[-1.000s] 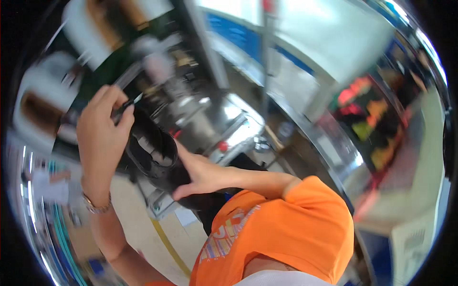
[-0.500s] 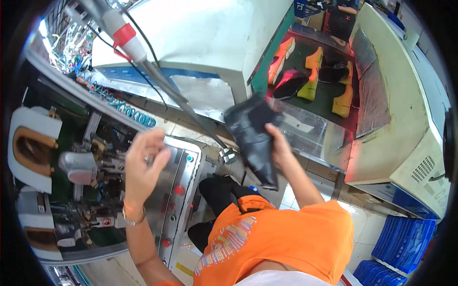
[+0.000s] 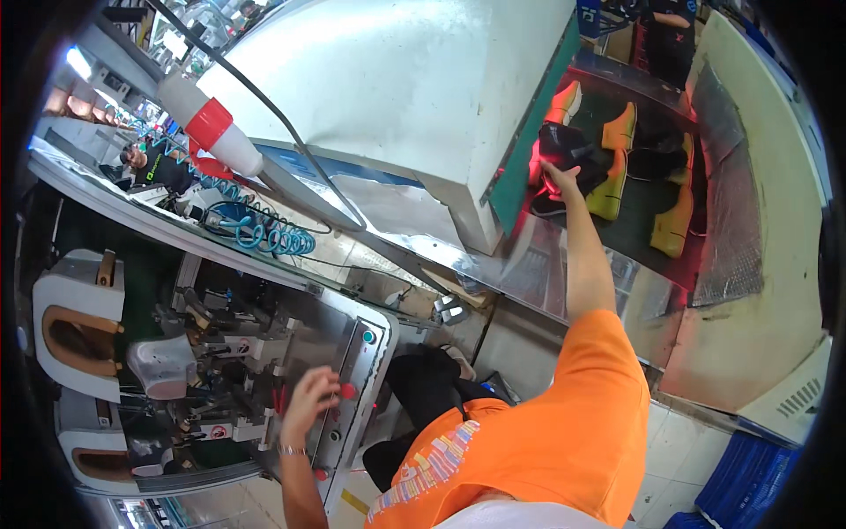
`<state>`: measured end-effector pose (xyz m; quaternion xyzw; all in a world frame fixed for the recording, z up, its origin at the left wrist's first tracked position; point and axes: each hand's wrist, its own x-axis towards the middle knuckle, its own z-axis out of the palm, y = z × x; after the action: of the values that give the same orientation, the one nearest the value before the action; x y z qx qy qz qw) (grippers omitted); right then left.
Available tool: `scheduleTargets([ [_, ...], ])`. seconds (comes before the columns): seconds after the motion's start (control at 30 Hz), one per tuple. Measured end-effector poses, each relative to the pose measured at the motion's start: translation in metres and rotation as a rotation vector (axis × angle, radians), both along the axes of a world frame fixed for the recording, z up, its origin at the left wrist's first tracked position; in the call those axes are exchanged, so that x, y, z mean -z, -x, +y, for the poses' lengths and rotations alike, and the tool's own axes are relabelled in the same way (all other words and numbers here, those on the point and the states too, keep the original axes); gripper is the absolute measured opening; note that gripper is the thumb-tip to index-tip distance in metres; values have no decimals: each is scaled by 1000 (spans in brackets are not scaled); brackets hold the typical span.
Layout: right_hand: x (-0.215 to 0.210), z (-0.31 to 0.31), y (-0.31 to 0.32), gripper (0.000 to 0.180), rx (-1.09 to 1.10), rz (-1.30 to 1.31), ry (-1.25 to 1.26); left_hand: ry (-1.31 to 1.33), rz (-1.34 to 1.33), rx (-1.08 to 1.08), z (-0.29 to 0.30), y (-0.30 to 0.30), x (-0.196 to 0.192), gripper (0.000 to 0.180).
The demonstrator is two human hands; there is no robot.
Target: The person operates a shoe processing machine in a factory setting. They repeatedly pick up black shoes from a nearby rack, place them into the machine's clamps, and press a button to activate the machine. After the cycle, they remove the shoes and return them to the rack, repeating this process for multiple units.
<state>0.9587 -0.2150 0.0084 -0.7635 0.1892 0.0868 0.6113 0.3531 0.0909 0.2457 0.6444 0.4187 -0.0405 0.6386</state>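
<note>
Fingers of the left hand [image 3: 308,397] curl loosely over the grey control panel [image 3: 348,370], beside a red button [image 3: 349,391]; it grips nothing. A round red-rimmed label [image 3: 219,432] sits low on the machine [image 3: 203,370] left of the panel, and a yellow strip [image 3: 354,501] marks the floor below. A pale shoe form [image 3: 163,368] stands in the machine's clamps.

Farther off, the right hand [image 3: 561,176] is stretched out to the belt [image 3: 648,207] with its fingers spread on the black shoe [image 3: 564,150]; whether they close on it I cannot tell. The shoe is dark, matte and crumpled, lit red at one edge, lying at the belt's near-left end against the green wall. Yellow lasts [image 3: 617,167] stand around it. Left of it hang a blue coiled hose [image 3: 260,231] and a white tube with a red band [image 3: 210,123].
</note>
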Motion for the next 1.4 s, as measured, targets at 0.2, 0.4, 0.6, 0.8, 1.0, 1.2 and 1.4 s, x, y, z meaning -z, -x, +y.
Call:
scheduleTargets([
  [0.2,-9,8,41,73,-121,-673,578,265,-83,-468,0,84,66,28],
  [0.4,-2,11,68,72,-246,-825,755,241,3,-523,-9,82,104,26],
  [0.6,12,-4,88,76,-369,-866,958,250,0,-493,-32,73,105,26],
  [0.8,5,16,-4,62,-241,-974,678,278,18,-541,-32,81,120,24],
  [1.0,30,39,-31,63,-285,-930,247,228,-19,-539,-38,69,105,24],
  [1.2,44,30,-38,77,-681,-554,332,334,43,-463,-58,66,99,26],
  [1.4,58,2,-81,87,-860,-578,354,314,13,-440,-53,55,104,27],
])
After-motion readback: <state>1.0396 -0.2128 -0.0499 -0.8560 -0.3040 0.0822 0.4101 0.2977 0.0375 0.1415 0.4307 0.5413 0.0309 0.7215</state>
